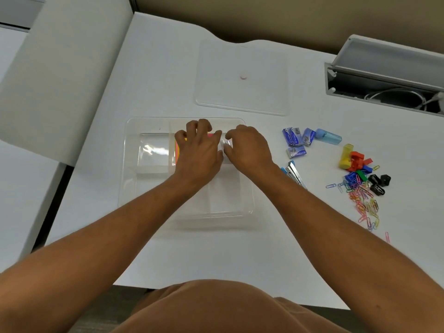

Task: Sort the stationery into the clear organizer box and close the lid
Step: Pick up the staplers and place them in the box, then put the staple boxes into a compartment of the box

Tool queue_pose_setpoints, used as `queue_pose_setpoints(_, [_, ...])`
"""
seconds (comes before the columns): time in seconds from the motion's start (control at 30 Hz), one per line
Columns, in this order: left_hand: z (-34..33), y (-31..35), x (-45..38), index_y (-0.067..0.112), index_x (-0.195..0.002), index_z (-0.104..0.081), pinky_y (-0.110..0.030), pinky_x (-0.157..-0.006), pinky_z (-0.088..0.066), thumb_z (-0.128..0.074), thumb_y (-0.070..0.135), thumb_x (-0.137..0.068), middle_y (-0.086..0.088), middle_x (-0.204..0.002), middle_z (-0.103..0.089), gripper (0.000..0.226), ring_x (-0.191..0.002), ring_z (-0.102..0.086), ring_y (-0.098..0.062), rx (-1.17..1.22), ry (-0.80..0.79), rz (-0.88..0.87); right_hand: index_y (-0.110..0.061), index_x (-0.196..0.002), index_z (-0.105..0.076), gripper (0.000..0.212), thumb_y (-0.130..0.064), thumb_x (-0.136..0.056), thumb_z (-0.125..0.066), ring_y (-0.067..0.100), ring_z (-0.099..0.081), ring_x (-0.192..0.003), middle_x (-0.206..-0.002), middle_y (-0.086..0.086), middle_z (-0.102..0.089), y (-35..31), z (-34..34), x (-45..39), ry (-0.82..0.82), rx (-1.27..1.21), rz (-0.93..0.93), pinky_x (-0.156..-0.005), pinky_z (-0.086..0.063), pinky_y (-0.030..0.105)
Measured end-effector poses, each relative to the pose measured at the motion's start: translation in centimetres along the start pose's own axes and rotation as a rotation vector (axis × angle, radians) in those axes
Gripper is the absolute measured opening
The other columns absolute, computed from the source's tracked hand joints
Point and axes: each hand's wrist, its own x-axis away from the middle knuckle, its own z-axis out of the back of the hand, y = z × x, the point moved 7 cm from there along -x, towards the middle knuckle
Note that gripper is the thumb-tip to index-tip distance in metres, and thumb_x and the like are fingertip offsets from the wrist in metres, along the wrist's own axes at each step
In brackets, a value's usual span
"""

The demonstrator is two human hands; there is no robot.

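The clear organizer box (131, 164) lies open on the white table in front of me. Both hands are inside its far middle compartment. My left hand (198, 150) rests with spread fingers on a stack of pink and yellow sticky notes (177, 150). My right hand (247, 146) pinches a small clear, shiny object (226, 143) beside the left fingertips; what it is cannot be told. The clear lid (240, 92) lies flat behind the box.
To the right lie blue staple boxes (294, 138), a light blue tube (329, 136), a stapler (295, 173), coloured and black binder clips (360, 169) and several coloured paper clips (365, 200). An open grey cable tray (384, 78) sits far right.
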Motion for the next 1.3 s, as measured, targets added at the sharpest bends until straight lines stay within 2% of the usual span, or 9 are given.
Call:
queue_pose_setpoints(0.23, [1.4, 7.2, 3.7, 0.016, -0.142, -0.059, -0.038, -0.101, -0.039, -0.066, 0.022, -0.093, -0.010, -0.134, -0.054, 0.050, -0.127, -0.048, -0.027, 0.409, 0.067, -0.052, -0.019, -0.107, -0.073, 0.015, -0.019, -0.093, -0.066, 0.010, -0.064, -0.079, -0.098, -0.002, -0.070, 7.6, 3.8, 5.7, 0.321, -0.409, -0.164, -0.070, -0.049, 0.013])
queue_pose_setpoints(0.4, [0.0, 12.9, 5.2, 0.015, -0.140, -0.061, -0.027, -0.085, -0.059, -0.067, 0.015, -0.095, -0.003, -0.125, -0.060, 0.045, -0.097, -0.064, -0.010, 0.800, -0.065, -0.043, -0.017, -0.129, -0.061, 0.038, -0.022, -0.093, -0.072, 0.020, -0.061, -0.110, -0.123, 0.005, -0.062, 14.5, 1.4, 9.5, 0.163, -0.326, -0.362, -0.088, -0.047, 0.025])
queue_pose_setpoints(0.53, [-2.8, 15.8, 5.7, 0.018, -0.143, -0.058, -0.027, -0.088, -0.057, -0.067, 0.015, -0.093, -0.003, -0.129, -0.064, 0.052, -0.095, -0.065, -0.006, 0.873, -0.215, 0.121, -0.015, -0.138, -0.054, 0.057, -0.027, -0.088, -0.078, 0.026, -0.055, -0.122, -0.131, 0.010, -0.057, 17.0, -0.6, 10.8, 0.020, -0.274, -0.397, -0.095, -0.048, 0.032])
queue_pose_setpoints(0.67, [-5.2, 17.1, 6.1, 0.016, -0.151, -0.048, -0.025, -0.094, -0.050, -0.064, 0.017, -0.097, -0.005, -0.141, -0.060, 0.057, -0.109, -0.066, -0.015, 0.858, -0.334, 0.263, -0.016, -0.138, -0.053, 0.057, -0.030, -0.089, -0.079, 0.023, -0.058, -0.117, -0.128, 0.008, -0.061, 18.0, -1.4, 11.1, 0.011, -0.287, -0.364, -0.093, -0.048, 0.030])
queue_pose_setpoints(0.8, [-6.8, 17.2, 6.6, 0.014, -0.158, -0.037, -0.043, -0.111, -0.049, -0.058, 0.023, -0.104, -0.007, -0.151, -0.054, 0.059, -0.126, -0.062, -0.023, 0.895, -0.408, 0.451, -0.019, -0.131, -0.058, 0.048, -0.025, -0.089, -0.079, 0.014, -0.065, -0.096, -0.117, 0.003, -0.070, 18.5, -1.3, 11.0, 0.021, -0.399, -0.399, -0.082, -0.047, 0.020])
queue_pose_setpoints(0.9, [-6.5, 17.2, 6.7, 0.014, -0.158, -0.037, -0.044, -0.106, -0.054, -0.054, 0.029, -0.107, -0.007, -0.142, -0.062, 0.056, -0.118, -0.067, -0.024, 1.092, -0.355, 0.566, -0.021, -0.125, -0.062, 0.042, -0.025, -0.088, -0.080, 0.003, -0.066, -0.078, -0.102, -0.008, -0.069, 18.2, -0.4, 11.5, 0.072, -0.633, -0.420, -0.073, -0.055, 0.016])
queue_pose_setpoints(1.07, [-2.7, 14.8, 6.0, 0.018, -0.139, -0.063, -0.038, -0.083, -0.065, -0.065, 0.035, -0.100, -0.003, -0.109, -0.077, 0.042, -0.091, -0.078, -0.015, 1.290, -0.098, 0.642, -0.023, -0.124, -0.066, 0.036, -0.020, -0.089, -0.074, -0.008, -0.069, -0.085, -0.097, -0.019, -0.069, 14.4, 2.4, 11.2, 0.127, -0.894, -0.296, -0.065, -0.055, 0.007])
queue_pose_setpoints(1.17, [-0.2, 11.3, 5.1, 0.017, -0.122, -0.074, -0.043, -0.077, -0.066, -0.069, 0.027, -0.096, -0.004, -0.104, -0.078, 0.028, -0.090, -0.078, -0.019, 1.225, 0.048, 0.636, -0.023, -0.119, -0.070, 0.031, -0.020, -0.089, -0.075, -0.007, -0.069, -0.094, -0.101, -0.022, -0.072, 10.5, 3.4, 10.1, 0.088, -0.981, -0.136, -0.073, -0.055, 0.009])
queue_pose_setpoints(1.3, [2.6, 5.5, 3.5, 0.023, -0.106, -0.079, -0.040, -0.077, -0.064, -0.070, 0.029, -0.088, 0.006, -0.084, -0.078, 0.021, -0.078, -0.074, -0.010, 0.803, 0.205, 0.610, -0.025, -0.130, -0.066, 0.043, -0.036, -0.090, -0.076, 0.004, -0.065, -0.109, -0.122, -0.015, -0.069, 6.5, 3.3, 8.3, 0.025, -0.784, 0.034, -0.093, -0.054, 0.020])
